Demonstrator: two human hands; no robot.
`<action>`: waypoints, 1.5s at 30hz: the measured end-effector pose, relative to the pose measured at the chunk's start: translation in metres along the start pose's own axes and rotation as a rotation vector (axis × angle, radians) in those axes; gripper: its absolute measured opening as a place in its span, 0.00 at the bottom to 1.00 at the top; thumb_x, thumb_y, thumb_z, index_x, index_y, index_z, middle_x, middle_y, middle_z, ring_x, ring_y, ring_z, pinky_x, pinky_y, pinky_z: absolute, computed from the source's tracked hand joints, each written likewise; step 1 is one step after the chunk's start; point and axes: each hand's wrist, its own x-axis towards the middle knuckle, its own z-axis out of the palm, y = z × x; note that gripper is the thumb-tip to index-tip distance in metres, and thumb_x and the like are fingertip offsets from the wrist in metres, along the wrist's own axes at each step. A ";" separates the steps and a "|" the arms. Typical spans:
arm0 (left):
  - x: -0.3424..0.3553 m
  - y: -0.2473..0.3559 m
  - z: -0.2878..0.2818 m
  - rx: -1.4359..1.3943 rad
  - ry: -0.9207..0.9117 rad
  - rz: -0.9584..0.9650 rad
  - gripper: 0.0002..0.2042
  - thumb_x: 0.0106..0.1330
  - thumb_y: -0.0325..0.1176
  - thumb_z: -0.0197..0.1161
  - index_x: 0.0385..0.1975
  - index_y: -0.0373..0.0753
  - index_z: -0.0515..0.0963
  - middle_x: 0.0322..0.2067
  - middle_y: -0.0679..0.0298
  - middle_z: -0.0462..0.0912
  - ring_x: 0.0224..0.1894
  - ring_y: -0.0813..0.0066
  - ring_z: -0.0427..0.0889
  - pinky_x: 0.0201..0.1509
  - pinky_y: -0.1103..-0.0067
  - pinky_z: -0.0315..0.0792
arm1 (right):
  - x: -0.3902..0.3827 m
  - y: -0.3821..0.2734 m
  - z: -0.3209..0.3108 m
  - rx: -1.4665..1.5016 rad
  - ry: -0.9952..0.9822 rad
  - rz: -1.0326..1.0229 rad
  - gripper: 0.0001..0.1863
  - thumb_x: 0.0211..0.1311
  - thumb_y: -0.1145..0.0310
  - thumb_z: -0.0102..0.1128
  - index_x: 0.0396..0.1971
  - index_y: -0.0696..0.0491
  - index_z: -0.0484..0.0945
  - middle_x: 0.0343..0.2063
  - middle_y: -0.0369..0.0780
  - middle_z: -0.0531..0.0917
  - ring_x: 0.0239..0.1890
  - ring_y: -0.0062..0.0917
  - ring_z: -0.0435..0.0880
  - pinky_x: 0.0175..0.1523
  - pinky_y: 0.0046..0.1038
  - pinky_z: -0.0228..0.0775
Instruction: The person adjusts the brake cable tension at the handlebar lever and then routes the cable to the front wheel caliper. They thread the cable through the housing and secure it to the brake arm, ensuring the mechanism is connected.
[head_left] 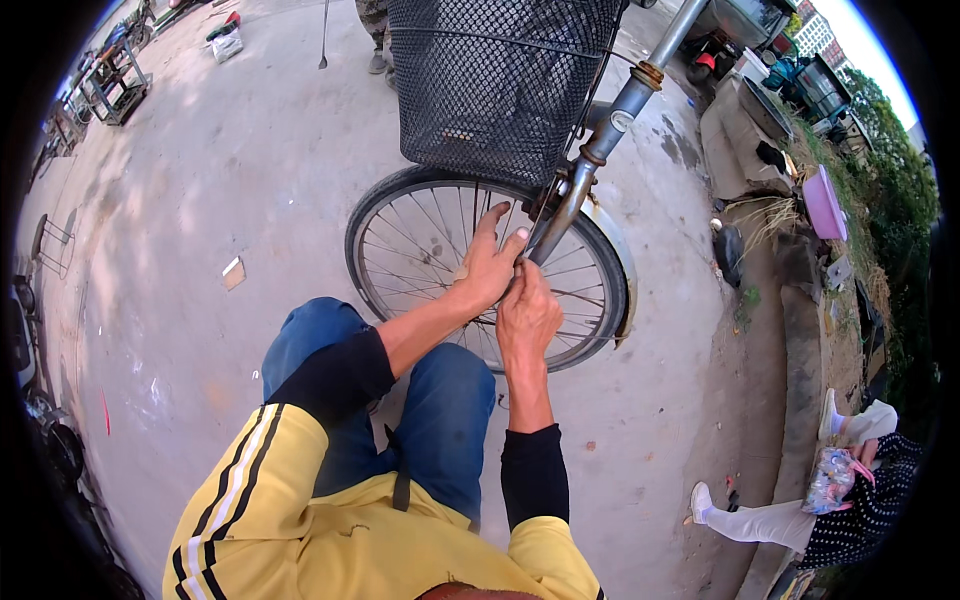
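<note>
Listed left to right; clock positions are taken from the middle of the view. At 10 o'clock a metal rack stands on the concrete ground. At 9 o'clock a small pale flat piece lies loose; between 10 and 11, a white bag.

The front wheel of the bicycle is at the middle of the view, directly ahead of the person's knees. The left hand is at the spokes beside the fork, fingers extended and not clenched; whether it grips anything cannot be told. A black mesh basket at 12 o'clock overhangs the wheel and hides part of its top. The right hand is closed, fingers curled, at the lower visible part of the fork; its contents cannot be determined. Both hands obstruct the view of that part.

Markings: a round pale badge on the bicycle's tube at 1 o'clock; its detail is too small to make out.

Between 2 and 3 o'clock, a purple basin sits beyond the concrete kerb. At 4 o'clock another person carries a clear bag with colourful contents.
</note>
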 end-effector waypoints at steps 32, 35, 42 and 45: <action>0.046 0.067 -0.031 -0.440 -0.365 -0.130 0.10 0.77 0.32 0.64 0.51 0.33 0.79 0.34 0.65 0.80 0.27 0.88 0.64 0.27 0.89 0.57 | -0.322 0.203 -0.030 0.384 -0.415 1.107 0.11 0.70 0.71 0.60 0.46 0.58 0.86 0.35 0.44 0.89 0.31 0.30 0.89 0.40 0.32 0.79; 0.046 0.068 -0.031 -0.430 -0.369 -0.119 0.10 0.77 0.32 0.64 0.51 0.33 0.79 0.34 0.65 0.80 0.27 0.88 0.64 0.28 0.89 0.57 | -0.344 0.227 0.000 0.328 -0.476 1.071 0.11 0.68 0.71 0.61 0.45 0.59 0.86 0.32 0.44 0.90 0.26 0.24 0.88 0.37 0.29 0.79; 0.045 0.068 -0.031 -0.419 -0.374 -0.087 0.10 0.78 0.32 0.63 0.51 0.32 0.80 0.34 0.64 0.81 0.27 0.89 0.65 0.28 0.89 0.57 | -0.357 0.269 0.083 0.119 -0.110 1.027 0.09 0.64 0.71 0.66 0.40 0.60 0.85 0.32 0.46 0.89 0.30 0.31 0.89 0.40 0.33 0.79; 0.046 0.065 -0.035 -0.411 -0.415 -0.063 0.10 0.79 0.32 0.62 0.51 0.32 0.80 0.34 0.64 0.81 0.28 0.89 0.66 0.28 0.89 0.58 | -0.338 0.275 0.101 0.056 -0.039 0.985 0.08 0.63 0.71 0.67 0.39 0.59 0.85 0.33 0.46 0.87 0.37 0.35 0.89 0.44 0.36 0.79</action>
